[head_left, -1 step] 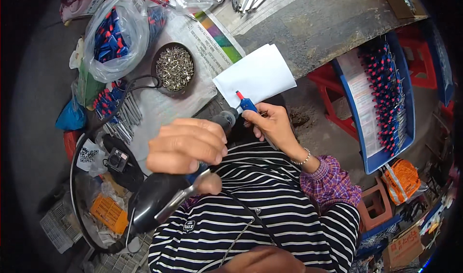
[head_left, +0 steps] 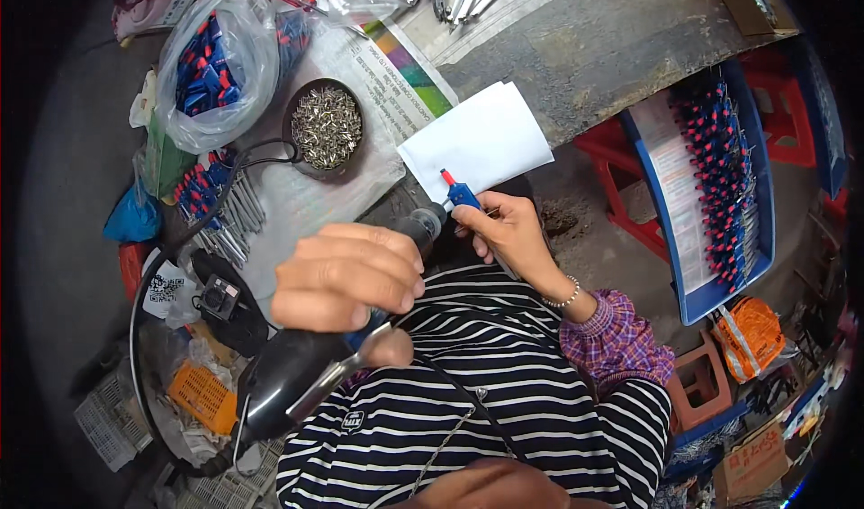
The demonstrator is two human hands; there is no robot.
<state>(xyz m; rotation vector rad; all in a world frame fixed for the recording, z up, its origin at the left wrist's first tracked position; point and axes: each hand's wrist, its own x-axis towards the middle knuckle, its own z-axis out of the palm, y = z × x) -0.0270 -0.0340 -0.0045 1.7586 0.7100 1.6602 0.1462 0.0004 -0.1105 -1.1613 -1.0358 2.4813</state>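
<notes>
Blue piece, in right hand, seemingly pinched

A long black power tool is slanting up and right — its round nose is sitting right by a small blue piece, whose red end is pointing up-left.

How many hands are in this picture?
2: the left hand is around the black power tool, and the right hand holds a blue-and-red piece at the tool's front end. Parts of both hands are hidden; I see no others.
</notes>
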